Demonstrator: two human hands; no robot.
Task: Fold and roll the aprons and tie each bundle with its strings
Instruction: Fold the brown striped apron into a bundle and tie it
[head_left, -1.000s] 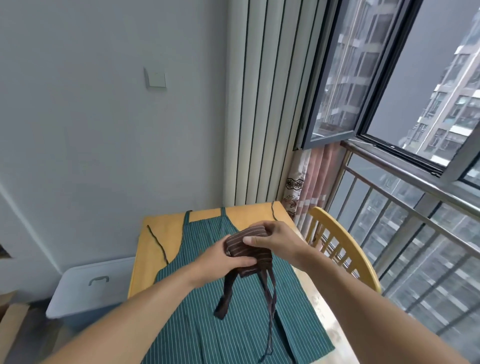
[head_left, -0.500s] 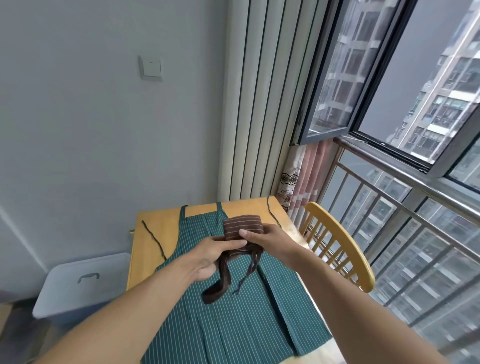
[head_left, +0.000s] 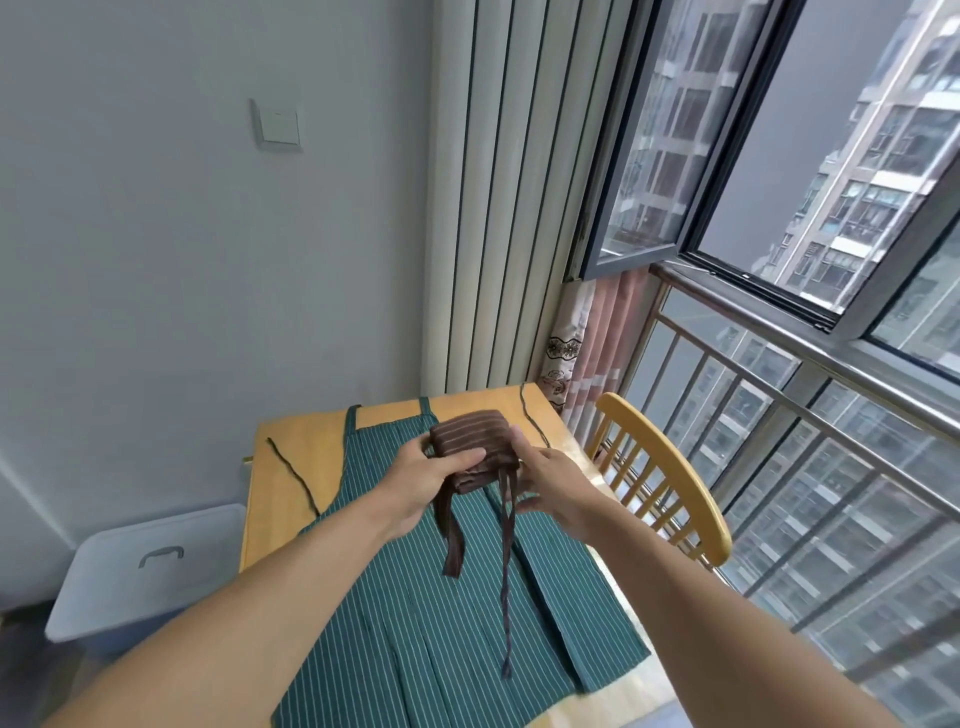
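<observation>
My forearms reach forward from the lower edge of the view, and between them the green striped apron lies spread flat on the tabletop, below my grip. My left hand has its fingers curled around the near left side of the brown apron bundle, thumb lying across its front, so the roll sits just past my knuckles and is held up off the green cloth. My right hand is at the bundle's right end, fingers fairly straight, fingertips touching the roll near its top; whether it also pinches a string I cannot tell. Two brown strings hang loose from beneath the bundle, between my hands: a wider strap on the left, a thin one trailing lower over the green apron. Beyond my grip the green apron's bib reaches the tabletop's far edge, its dark ties lying out to either side. To the right of my right hand stands a wooden chair; down to the left of my left arm sits a pale storage box.
</observation>
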